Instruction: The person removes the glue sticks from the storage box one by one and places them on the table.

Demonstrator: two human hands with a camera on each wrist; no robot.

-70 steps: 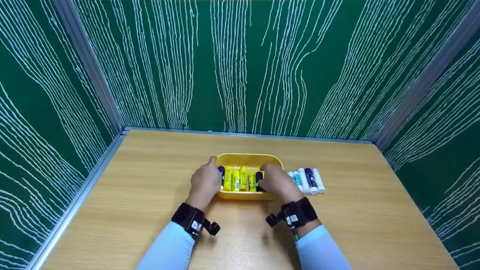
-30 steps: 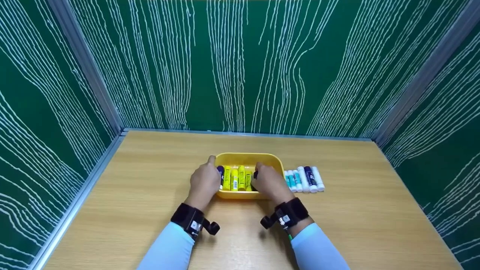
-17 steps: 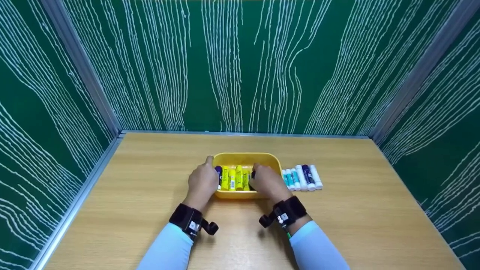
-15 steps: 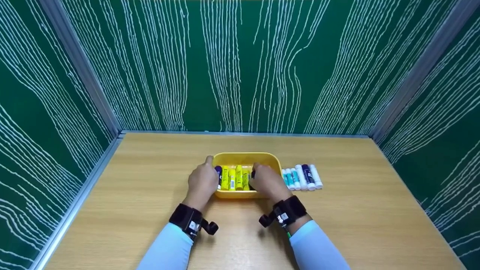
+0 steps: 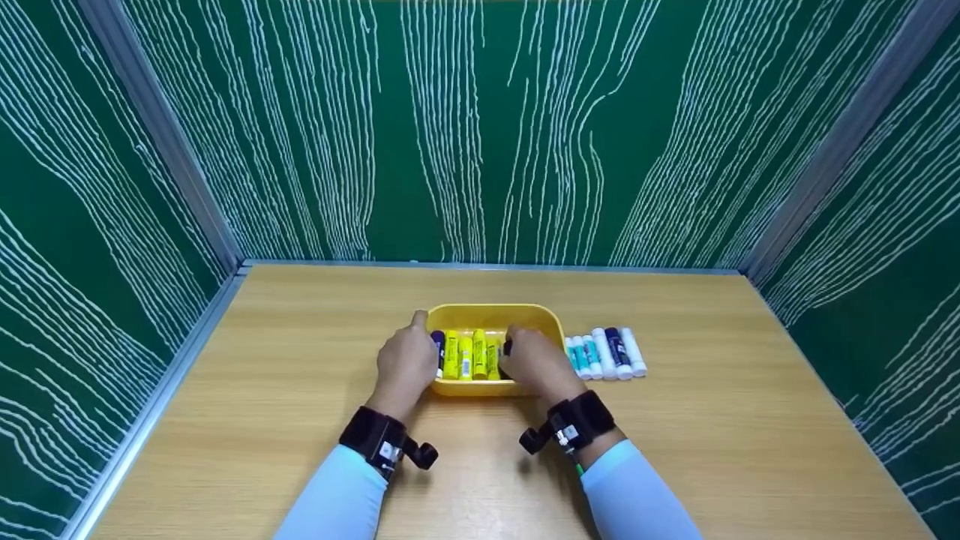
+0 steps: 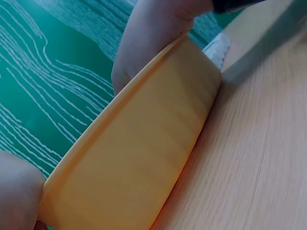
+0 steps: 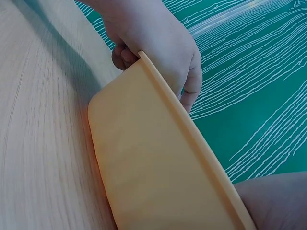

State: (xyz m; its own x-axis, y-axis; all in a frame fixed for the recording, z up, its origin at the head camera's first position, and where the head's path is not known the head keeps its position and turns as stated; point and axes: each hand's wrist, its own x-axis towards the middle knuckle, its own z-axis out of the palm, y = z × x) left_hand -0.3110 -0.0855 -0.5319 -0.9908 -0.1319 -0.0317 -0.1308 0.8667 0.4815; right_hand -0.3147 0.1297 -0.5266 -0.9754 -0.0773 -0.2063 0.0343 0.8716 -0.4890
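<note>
A yellow plastic tray sits on the table, with several yellow glue sticks side by side in it. Gripping its left end is my left hand; in the right wrist view that hand curls over the tray's rim. Next to it inside lies a purple-capped glue stick. My right hand reaches into the right part of the tray and holds a dark-capped glue stick at the right end of the row. The right fingertips and most of that stick are hidden.
To the tray's right, several white, teal and dark glue sticks lie in a row on the wooden table. Green panels with white wavy lines enclose the back and sides.
My right hand has moved slightly left inside the tray with the dark-capped stick, closing the gap in the row. The left hand keeps its grip on the tray's end.
</note>
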